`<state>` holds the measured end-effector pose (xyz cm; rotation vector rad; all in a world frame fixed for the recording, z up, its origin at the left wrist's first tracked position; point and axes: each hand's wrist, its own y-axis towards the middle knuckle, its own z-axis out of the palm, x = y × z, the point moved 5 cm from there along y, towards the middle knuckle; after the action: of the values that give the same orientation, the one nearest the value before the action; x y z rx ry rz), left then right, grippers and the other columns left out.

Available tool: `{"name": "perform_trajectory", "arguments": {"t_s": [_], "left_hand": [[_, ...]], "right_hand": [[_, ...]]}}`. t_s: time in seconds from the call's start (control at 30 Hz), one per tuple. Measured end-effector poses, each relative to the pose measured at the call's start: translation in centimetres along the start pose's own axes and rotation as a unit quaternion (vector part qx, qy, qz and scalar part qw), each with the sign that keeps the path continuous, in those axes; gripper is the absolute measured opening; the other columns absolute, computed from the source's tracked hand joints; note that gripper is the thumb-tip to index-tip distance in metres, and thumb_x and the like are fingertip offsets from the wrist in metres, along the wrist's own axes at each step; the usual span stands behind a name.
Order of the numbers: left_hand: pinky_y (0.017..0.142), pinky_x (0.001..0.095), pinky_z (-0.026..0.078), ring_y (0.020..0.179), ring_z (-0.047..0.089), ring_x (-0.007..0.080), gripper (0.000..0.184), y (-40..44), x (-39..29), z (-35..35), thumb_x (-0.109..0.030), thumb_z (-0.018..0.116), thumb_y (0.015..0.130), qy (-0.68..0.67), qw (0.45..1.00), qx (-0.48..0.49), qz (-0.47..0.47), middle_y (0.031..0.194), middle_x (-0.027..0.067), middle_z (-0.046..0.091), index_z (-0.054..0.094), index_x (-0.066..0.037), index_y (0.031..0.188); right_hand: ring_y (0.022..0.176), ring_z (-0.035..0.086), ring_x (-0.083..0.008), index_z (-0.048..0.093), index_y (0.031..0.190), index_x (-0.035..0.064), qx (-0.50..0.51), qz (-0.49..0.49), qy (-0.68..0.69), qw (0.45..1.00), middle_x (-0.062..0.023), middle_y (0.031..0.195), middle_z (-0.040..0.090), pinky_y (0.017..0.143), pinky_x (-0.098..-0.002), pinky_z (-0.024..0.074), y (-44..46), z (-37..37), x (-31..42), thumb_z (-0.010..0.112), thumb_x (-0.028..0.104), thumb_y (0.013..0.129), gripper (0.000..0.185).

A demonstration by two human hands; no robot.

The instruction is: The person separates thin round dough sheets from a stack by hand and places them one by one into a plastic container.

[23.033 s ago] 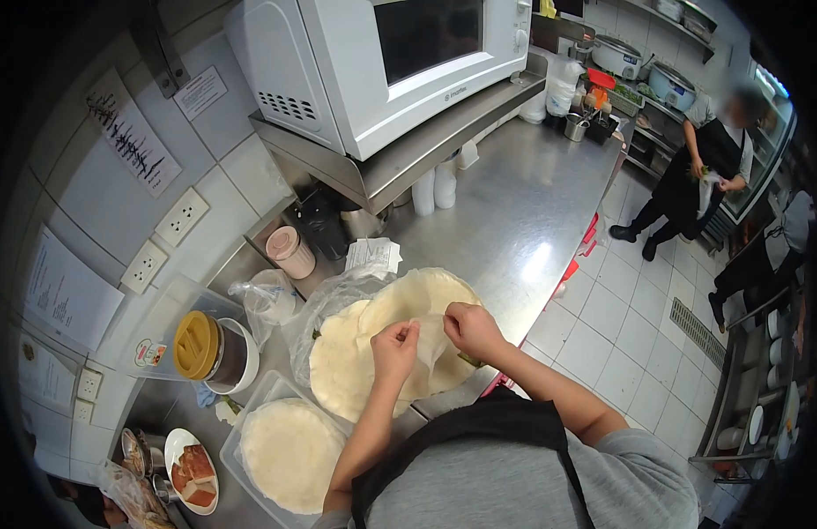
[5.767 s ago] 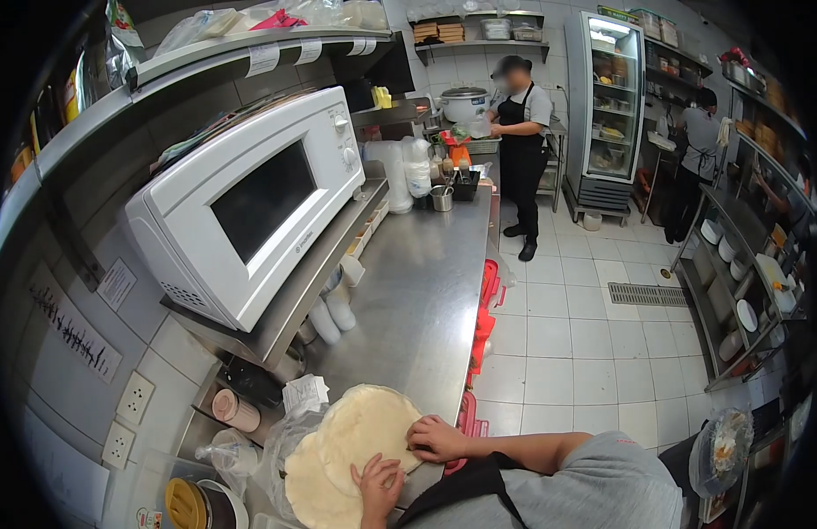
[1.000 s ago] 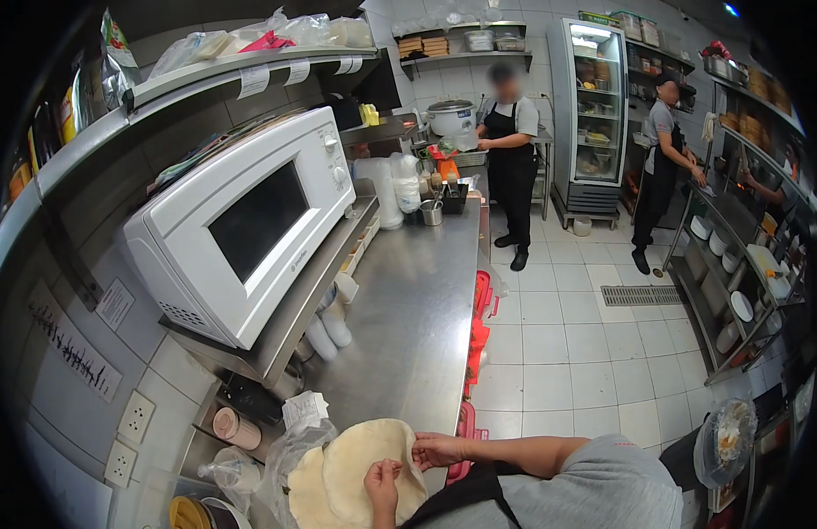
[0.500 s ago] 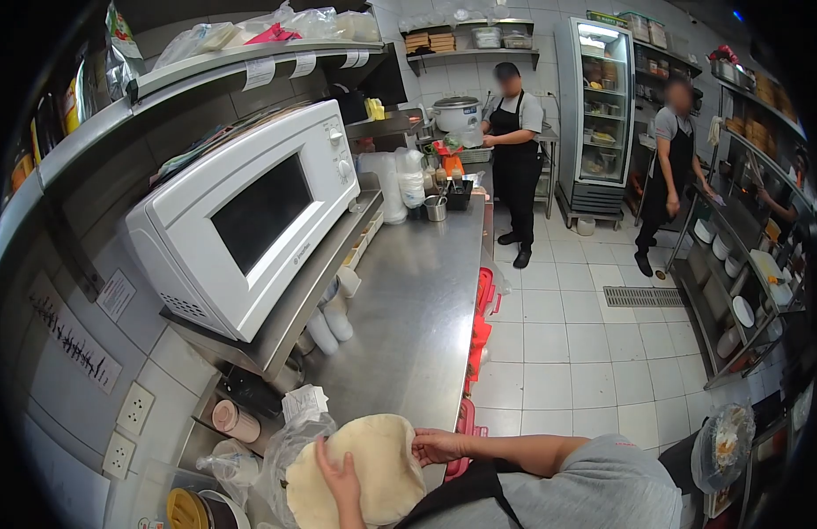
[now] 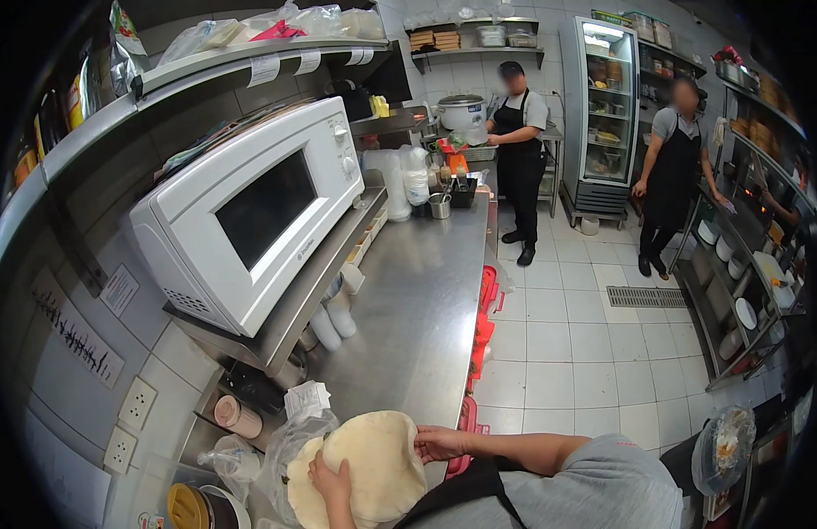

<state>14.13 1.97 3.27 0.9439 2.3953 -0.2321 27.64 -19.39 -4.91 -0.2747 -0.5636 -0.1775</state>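
A stack of round, pale flatbread [image 5: 382, 458] lies at the near end of the steel counter, its pieces overlapping. My left hand [image 5: 332, 487] is closed around the left edge of the upper piece, with another pale layer below. At the right edge, my right hand [image 5: 439, 443] pinches the rim between thumb and fingers. A crumpled clear plastic bag [image 5: 281, 454] lies against the left side of the flatbread. Just behind it sits a white printed paper packet [image 5: 307, 399]. The undersides of the flatbread are hidden.
A white microwave [image 5: 250, 212] stands on a raised shelf at left. The steel counter [image 5: 408, 326] runs away from me, with plastic cups [image 5: 334, 322] along its left side. Red bins [image 5: 482, 335] line its right edge. Two co-workers [image 5: 519, 132] stand farther back, near a glass-door fridge [image 5: 600, 115].
My left hand has shifted slightly left and down, its fingers now closer together on the flatbread. My right hand stays at the rim. The far-right co-worker has turned toward the counter.
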Motion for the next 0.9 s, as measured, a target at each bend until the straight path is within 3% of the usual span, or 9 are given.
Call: {"name": "perform_trajectory", "arguments": {"t_s": [0.13, 0.23, 0.33, 0.43, 0.63, 0.73, 0.83, 0.9], "left_hand": [[0.089, 0.0426, 0.045, 0.1, 0.058, 0.0379, 0.049, 2.0, 2.2, 0.2, -0.023, 0.073, 0.071, -0.097, 0.995, -0.007, 0.028, 0.106, 0.0208, 0.062, 0.059, 0.001, 0.111], [0.072, 0.0329, 0.049, 0.076, 0.065, 0.0281, 0.03, 2.1, 2.2, -0.7, -0.014, 0.068, 0.078, -0.106, 0.992, -0.012, 0.066, 0.087, 0.017, 0.068, 0.063, 0.005, 0.101], [0.071, 0.027, 0.048, 0.075, 0.063, 0.017, 0.025, 2.5, 4.3, 0.3, -0.012, 0.063, 0.084, -0.292, 0.955, 0.035, 0.029, 0.088, 0.0121, 0.068, 0.063, 0.007, 0.101], [0.069, 0.0251, 0.048, 0.077, 0.062, 0.0127, 0.021, 0.7, 4.6, -1.1, -0.007, 0.06, 0.086, -0.38, 0.923, 0.039, -0.043, 0.086, 0.0104, 0.067, 0.062, 0.009, 0.1], [0.068, 0.0243, 0.048, 0.074, 0.06, 0.0112, 0.021, -0.4, 9.8, -0.2, -0.011, 0.056, 0.091, -0.396, 0.918, 0.007, -0.021, 0.085, 0.0076, 0.066, 0.063, 0.006, 0.1], [0.067, 0.0249, 0.049, 0.074, 0.06, 0.012, 0.025, -1.4, 10.5, -0.1, -0.016, 0.052, 0.094, -0.418, 0.906, 0.015, -0.065, 0.085, 0.0072, 0.066, 0.063, 0.005, 0.1], [0.067, 0.0257, 0.05, 0.073, 0.061, 0.0138, 0.031, -2.8, 8.6, -0.8, -0.021, 0.046, 0.097, -0.414, 0.902, 0.025, -0.12, 0.086, 0.0074, 0.067, 0.063, 0.004, 0.103], [0.071, 0.0245, 0.048, 0.077, 0.061, 0.013, 0.034, -3.2, 7.9, -0.6, -0.022, 0.043, 0.099, -0.419, 0.9, 0.038, -0.116, 0.089, 0.0084, 0.067, 0.06, 0.006, 0.106]], "right_hand": [[0.077, 0.058, -0.0132, 0.046, 0.105, 0.0121, -0.004, 0.002, 0.005, 1.0, -0.0013, 0.081, 0.056, 0.078, -0.0356, 0.0508, 0.1, -0.1, 0.0, 0.05, 0.015, 0.092, 0.013], [0.078, 0.059, -0.0134, 0.046, 0.105, 0.0119, -0.009, 0.004, 0.001, 1.0, -0.0015, 0.082, 0.057, 0.079, -0.0358, 0.0508, 0.2, -0.2, -0.1, 0.05, 0.015, 0.093, 0.014], [0.078, 0.058, -0.0133, 0.046, 0.107, 0.0117, -0.004, 0.002, -0.002, 1.0, -0.0011, 0.083, 0.057, 0.079, -0.0358, 0.0508, 0.0, 0.0, 0.0, 0.05, 0.015, 0.093, 0.015], [0.078, 0.058, -0.0131, 0.046, 0.108, 0.0117, -0.011, 0.0, 0.004, 1.0, -0.0007, 0.084, 0.057, 0.08, -0.0357, 0.0508, -0.2, 0.4, 0.3, 0.05, 0.015, 0.093, 0.016], [0.077, 0.058, -0.0129, 0.046, 0.108, 0.0117, -0.016, 0.003, -0.004, 1.0, -0.0005, 0.084, 0.056, 0.081, -0.0359, 0.0507, 0.0, 0.3, 0.2, 0.05, 0.014, 0.092, 0.016], [0.076, 0.058, -0.0127, 0.046, 0.107, 0.0106, -0.034, 0.0, -0.022, 0.999, -0.001, 0.083, 0.056, 0.079, -0.0358, 0.0512, 0.3, -0.3, -0.1, 0.05, 0.013, 0.092, 0.016], [0.075, 0.058, -0.0145, 0.046, 0.107, 0.0079, -0.08, 0.003, -0.042, 0.996, -0.0024, 0.082, 0.056, 0.077, -0.0373, 0.0517, 0.3, -0.4, -0.4, 0.053, 0.013, 0.089, 0.02], [0.074, 0.058, -0.0168, 0.045, 0.107, 0.0053, -0.186, -0.001, -0.167, 0.968, -0.0041, 0.079, 0.055, 0.075, -0.0373, 0.0514, -1.2, 1.6, 1.5, 0.056, 0.011, 0.085, 0.025]]}}
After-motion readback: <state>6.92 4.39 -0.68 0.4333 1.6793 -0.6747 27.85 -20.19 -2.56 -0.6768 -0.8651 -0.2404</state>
